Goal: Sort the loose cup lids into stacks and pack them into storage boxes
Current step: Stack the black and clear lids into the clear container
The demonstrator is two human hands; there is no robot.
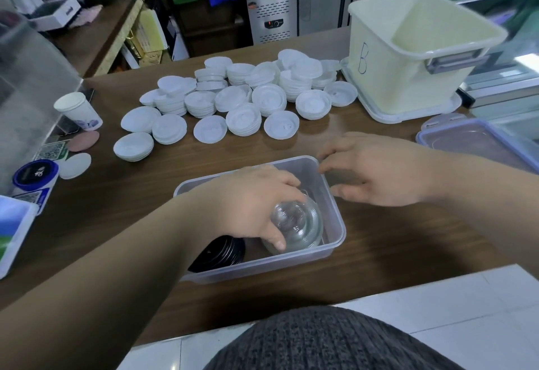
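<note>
The desk point(116, 209) carries the cream box marked B point(376, 78), white lids point(242, 98) in low stacks, and the clear box point(262, 266). Right hand point(379, 171): fingers relaxed, touching the clear box's far corner. Left hand point(256, 197): curled over the clear dome lids point(302, 224) inside, beside the black lids point(221, 253). The lids are judged light, thin and crushable; grip at the rims.

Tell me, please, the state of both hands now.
Left hand: grips clear domed plastic lids.
Right hand: open, at clear rectangular plastic box rim.
</note>
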